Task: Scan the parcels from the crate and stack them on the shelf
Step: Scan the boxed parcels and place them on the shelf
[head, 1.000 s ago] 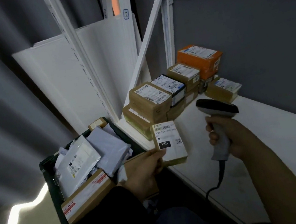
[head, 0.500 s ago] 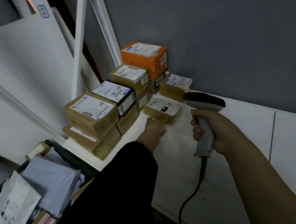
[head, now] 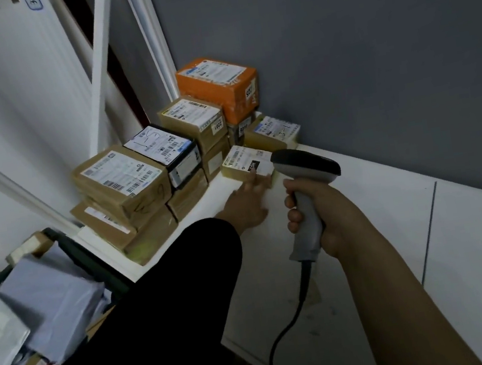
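Right grip was clenched round the handle of the scanner at frame centre. Its cable dropped toward the bottom edge and its head pointed up-frame toward the parcels. At lower left sat the crate, with grey mailers heaped inside, so plenty seemed left to scan.

Past a black sleeve, the left grip lay released just above frame centre. Its fingers were straight and its fingertips rested on the near edge of the parcel.

That was the change. A second before, this grip had held the parcel up over the crate's edge, label toward the scanner. Half a second before, the parcel was coming down onto the shelf. Now it lay flat there, label up, touching or nearly touching the front of the boxes, with the scanner head covering its right corner.

I judged this parcel scanned and placed, with only a last nudge or a plain let-go left. It sat on the shelf surface rather than on top of another box, so it looked like the start of a front row. The likely next step was a reach back to the crate.

Farther up-frame an orange box topped the back corner of the stack, against the grey wall.
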